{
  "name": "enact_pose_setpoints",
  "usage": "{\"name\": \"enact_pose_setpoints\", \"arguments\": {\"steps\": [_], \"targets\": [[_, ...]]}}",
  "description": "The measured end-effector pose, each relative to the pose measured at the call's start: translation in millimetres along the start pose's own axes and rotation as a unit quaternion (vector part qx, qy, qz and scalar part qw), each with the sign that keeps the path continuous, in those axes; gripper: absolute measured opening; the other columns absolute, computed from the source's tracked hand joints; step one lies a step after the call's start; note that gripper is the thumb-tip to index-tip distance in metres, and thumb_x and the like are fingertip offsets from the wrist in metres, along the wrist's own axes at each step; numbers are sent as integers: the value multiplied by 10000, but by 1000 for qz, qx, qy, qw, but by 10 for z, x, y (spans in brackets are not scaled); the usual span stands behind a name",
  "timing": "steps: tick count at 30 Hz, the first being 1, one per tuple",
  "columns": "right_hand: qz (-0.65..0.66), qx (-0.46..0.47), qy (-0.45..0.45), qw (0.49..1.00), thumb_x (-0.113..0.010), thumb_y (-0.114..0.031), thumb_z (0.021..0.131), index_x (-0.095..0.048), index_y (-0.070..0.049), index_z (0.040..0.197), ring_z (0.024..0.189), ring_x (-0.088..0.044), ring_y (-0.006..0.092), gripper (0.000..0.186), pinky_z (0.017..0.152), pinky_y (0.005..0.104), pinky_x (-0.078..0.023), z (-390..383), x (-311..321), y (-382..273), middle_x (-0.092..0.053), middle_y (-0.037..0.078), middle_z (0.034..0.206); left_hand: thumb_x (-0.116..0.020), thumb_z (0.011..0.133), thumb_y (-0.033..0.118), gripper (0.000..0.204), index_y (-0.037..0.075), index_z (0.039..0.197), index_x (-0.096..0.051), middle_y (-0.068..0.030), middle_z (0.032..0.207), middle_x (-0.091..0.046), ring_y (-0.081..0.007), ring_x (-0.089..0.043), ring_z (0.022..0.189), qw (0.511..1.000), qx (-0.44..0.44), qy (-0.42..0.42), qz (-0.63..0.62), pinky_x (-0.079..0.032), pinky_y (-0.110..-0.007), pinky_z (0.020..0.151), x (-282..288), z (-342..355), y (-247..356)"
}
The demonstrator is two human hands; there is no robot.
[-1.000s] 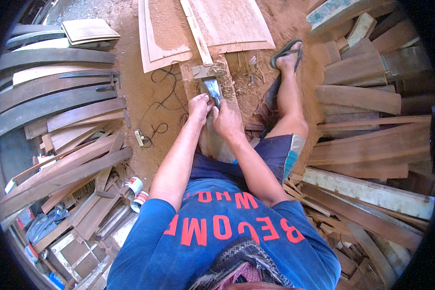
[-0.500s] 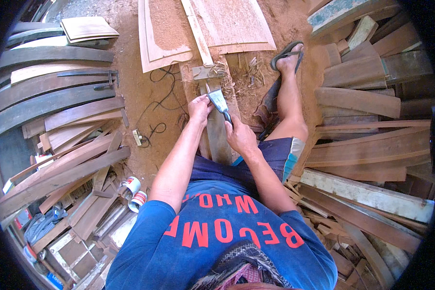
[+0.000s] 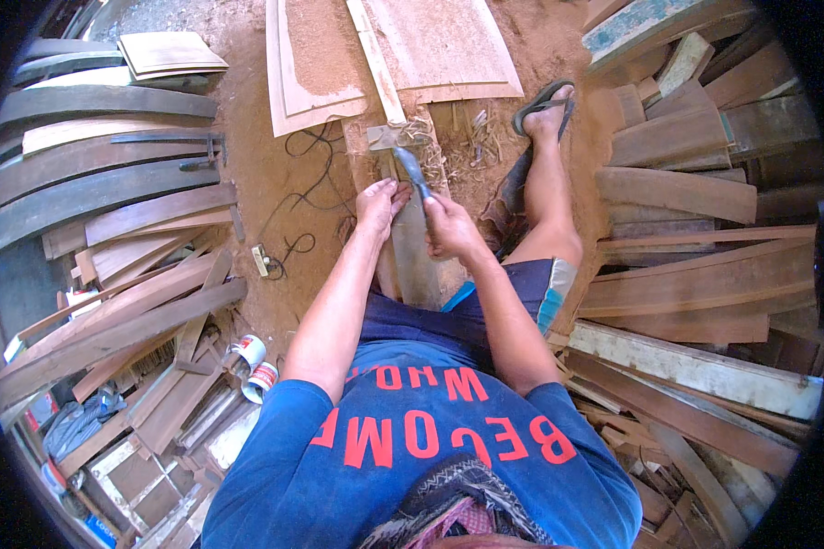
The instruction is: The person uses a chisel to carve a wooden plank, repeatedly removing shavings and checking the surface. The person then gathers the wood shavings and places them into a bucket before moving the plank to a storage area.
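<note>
My right hand (image 3: pixel 450 227) is wrapped around the dark handle of a wide-bladed knife (image 3: pixel 409 166). Its blade points away from me and is turned nearly edge-on. Close by on the left, my left hand (image 3: pixel 381 209) is closed with the fingertips pinched on a thin wooden stick (image 3: pixel 393 170), which is mostly hidden by the fingers and blade. Both hands are above a long wooden plank (image 3: pixel 415 265) that runs out from between my legs. A small flat wood block (image 3: pixel 383 137) lies across the plank, just beyond the knife's tip, with curled shavings (image 3: pixel 421 131) around it.
Thin wooden sheets (image 3: pixel 458 55) dusted with sawdust lie ahead, a narrow strip (image 3: pixel 375 59) between them. A black cord (image 3: pixel 293 197) loops over the floor at left. Curved boards (image 3: pixel 101 183) are stacked left, more planks (image 3: pixel 677 192) right. Two cans (image 3: pixel 247 349) stand lower left.
The knife has turned from showing its broad face to nearly edge-on and shifted slightly farther away. My right hand has risen a little with it. My left hand stays almost in place.
</note>
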State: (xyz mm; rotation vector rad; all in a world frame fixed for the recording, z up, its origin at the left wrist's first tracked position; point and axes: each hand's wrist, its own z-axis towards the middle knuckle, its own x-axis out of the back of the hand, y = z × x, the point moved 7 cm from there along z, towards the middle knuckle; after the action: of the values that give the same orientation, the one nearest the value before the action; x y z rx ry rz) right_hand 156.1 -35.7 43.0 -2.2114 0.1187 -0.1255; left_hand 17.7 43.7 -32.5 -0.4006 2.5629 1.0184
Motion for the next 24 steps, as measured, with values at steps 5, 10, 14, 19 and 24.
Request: {"name": "enact_pose_setpoints", "arguments": {"steps": [5,10,14,19,24], "targets": [[-223,55,101,968,-507,-319,1015,-583,-21,1293,975,-668,482,415,859,529,-516,-249,366,-71,-689,306,1024,-456,1041,48,299,-127,1278,-505,-228,1209,-646,-324,-671,1096,1000,24,-11,10,-587,-390,952,-60,-2,61],[-334,72,66,938,-506,-341,1008,-552,-83,1333,973,-656,497,418,870,567,-508,-490,163,-147,-687,309,1023,-427,1047,48,284,-97,1254,-558,-182,1212,-657,-277,-669,1086,1000,2,-23,17,-568,-405,974,-87,-2,51],[-367,56,90,924,-502,-344,1010,-532,-71,1336,920,-664,513,426,845,603,-507,-598,-15,-184,-691,313,957,-422,1044,40,276,-71,1244,-577,-149,1185,-664,-253,-665,1053,999,-8,-17,36,-566,-402,959,-50,25,28],[-394,35,114,911,-505,-335,1009,-501,-65,1313,899,-669,513,406,819,614,-504,-414,-170,-216,-687,331,918,-444,1034,36,233,-48,1183,-601,-125,1109,-669,-243,-666,1027,999,-4,18,34,-578,-391,928,-36,19,-1],[-358,73,127,922,-510,-308,1007,-520,-56,1274,925,-665,508,367,834,597,-505,-50,-235,-343,-691,323,963,-494,1028,65,205,-52,1169,-587,-137,1085,-663,-249,-679,974,999,19,18,23,-597,-379,898,-51,11,-6]]}}
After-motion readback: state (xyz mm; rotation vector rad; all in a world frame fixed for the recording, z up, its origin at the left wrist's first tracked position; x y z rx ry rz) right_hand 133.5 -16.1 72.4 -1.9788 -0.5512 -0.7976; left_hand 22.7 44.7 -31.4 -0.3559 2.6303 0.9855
